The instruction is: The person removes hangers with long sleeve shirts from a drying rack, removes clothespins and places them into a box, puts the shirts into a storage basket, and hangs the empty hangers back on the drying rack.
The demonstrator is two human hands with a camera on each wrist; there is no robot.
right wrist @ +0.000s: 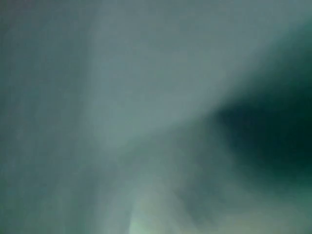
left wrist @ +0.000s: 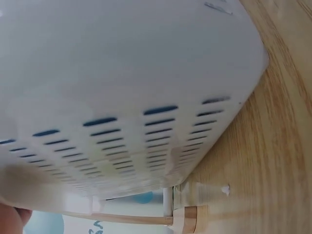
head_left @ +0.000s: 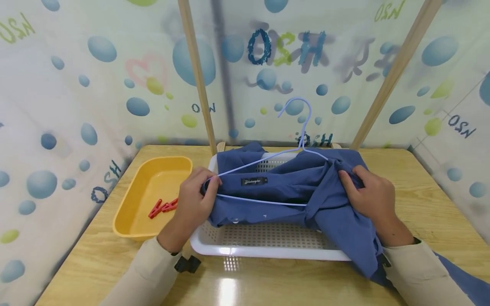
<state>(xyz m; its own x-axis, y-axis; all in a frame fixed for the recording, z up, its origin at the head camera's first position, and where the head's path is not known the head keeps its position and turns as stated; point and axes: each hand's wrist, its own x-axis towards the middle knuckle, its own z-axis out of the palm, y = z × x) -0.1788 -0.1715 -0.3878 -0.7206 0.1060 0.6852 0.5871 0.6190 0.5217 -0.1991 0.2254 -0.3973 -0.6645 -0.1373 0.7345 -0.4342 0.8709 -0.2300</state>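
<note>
A blue garment with a small black neck label lies bunched over a white basket in the head view. Through it runs a light-blue wire hanger, its hook pointing up. My left hand pinches the hanger's left corner together with the cloth there. On the other side my right hand grips the garment near the hanger's right shoulder, whose end is hidden in folds. Cloth hangs from there past the basket's front rim. In the left wrist view the slotted basket wall fills most of the picture.
To the left stands a yellow tray with red clothespins in it. Two wooden poles rise behind the basket at the back of the wooden table. A patterned curtain surrounds the table. The right wrist view is blurred.
</note>
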